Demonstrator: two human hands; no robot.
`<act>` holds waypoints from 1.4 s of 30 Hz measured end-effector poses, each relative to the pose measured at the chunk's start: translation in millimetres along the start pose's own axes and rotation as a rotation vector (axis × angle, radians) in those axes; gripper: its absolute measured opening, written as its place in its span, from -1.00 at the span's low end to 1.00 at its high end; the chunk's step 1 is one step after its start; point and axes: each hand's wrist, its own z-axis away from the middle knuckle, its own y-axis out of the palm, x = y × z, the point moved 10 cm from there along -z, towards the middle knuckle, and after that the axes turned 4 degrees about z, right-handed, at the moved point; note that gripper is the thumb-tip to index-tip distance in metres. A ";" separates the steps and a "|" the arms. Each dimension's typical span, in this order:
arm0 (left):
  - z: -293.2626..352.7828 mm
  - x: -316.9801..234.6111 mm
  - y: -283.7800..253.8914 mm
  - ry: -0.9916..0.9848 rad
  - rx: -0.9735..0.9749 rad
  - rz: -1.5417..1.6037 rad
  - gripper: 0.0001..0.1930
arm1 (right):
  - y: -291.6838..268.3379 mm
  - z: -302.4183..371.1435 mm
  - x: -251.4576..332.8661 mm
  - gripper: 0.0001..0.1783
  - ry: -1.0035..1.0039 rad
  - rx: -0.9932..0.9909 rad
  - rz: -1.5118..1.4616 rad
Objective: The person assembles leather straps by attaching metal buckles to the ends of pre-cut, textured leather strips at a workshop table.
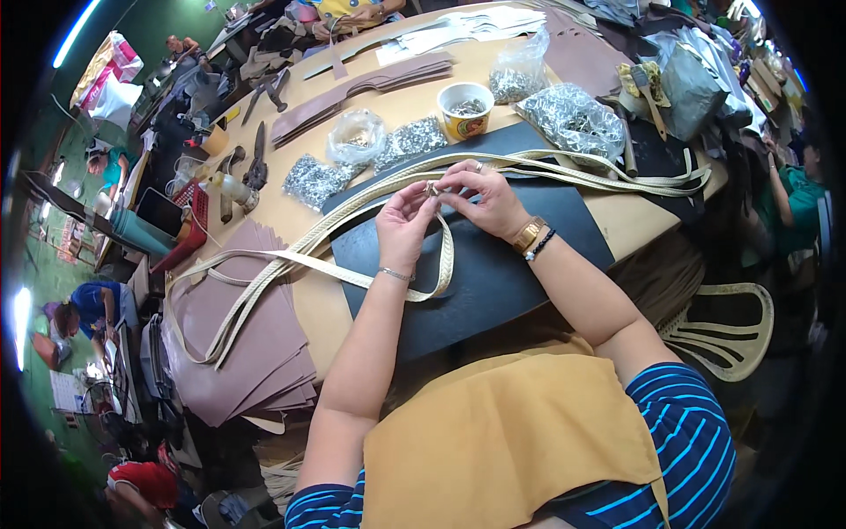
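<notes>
Above a dark board [480, 260], both my hands meet at the end of a cream braided strap [447, 256]. My left hand [404, 225] is closed on the strap, which loops down from the fingers and runs off to the left. With its fingertips, my right hand [489, 204] pinches a small metal fitting [431, 189] at that strap end. The fingers partly cover the fitting, and its exact kind is too small to tell. More cream braided straps [308, 242] lie in a long bundle across the table, passing behind my hands.
Bags of small metal parts [573, 119] and a yellow-and-white tub [465, 110] stand beyond the board. Mauve leather sheets [238, 339] are stacked at left, near a hammer [227, 181]. A brush [650, 101] lies at far right. A plastic chair [727, 326] stands right; people work around.
</notes>
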 end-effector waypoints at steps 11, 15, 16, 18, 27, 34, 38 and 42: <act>1.6 -2.2 -6.6 0.080 -0.012 -0.087 -0.69 | 19.9 5.5 -21.9 -0.84 0.164 0.176 -0.015; 0.6 -1.9 -7.3 0.057 -0.045 -0.030 -0.69 | 22.3 6.2 -11.4 -0.86 0.086 0.179 0.028; 0.7 -2.0 -8.1 0.044 -0.059 -0.004 -0.68 | 21.6 7.2 -14.7 -0.86 0.122 0.161 -0.018; -0.7 0.0 -12.0 0.043 -0.071 -0.019 -0.68 | 19.3 8.6 -21.6 -0.88 0.194 0.125 -0.109; -0.9 2.9 -4.3 -0.047 -0.036 0.037 -0.68 | 15.0 7.4 -30.9 -0.80 0.226 0.056 -0.046; 1.3 -1.6 10.9 -0.082 0.083 0.163 -0.73 | 23.3 8.8 -47.5 -0.80 0.347 0.103 -0.396; 1.7 -10.9 2.2 0.050 0.037 0.085 -0.74 | 26.0 9.3 -47.2 -0.79 0.391 0.094 -0.497; -0.7 -12.1 1.7 0.085 0.029 0.043 -0.76 | 27.0 8.9 -50.0 -0.81 0.353 0.105 -0.438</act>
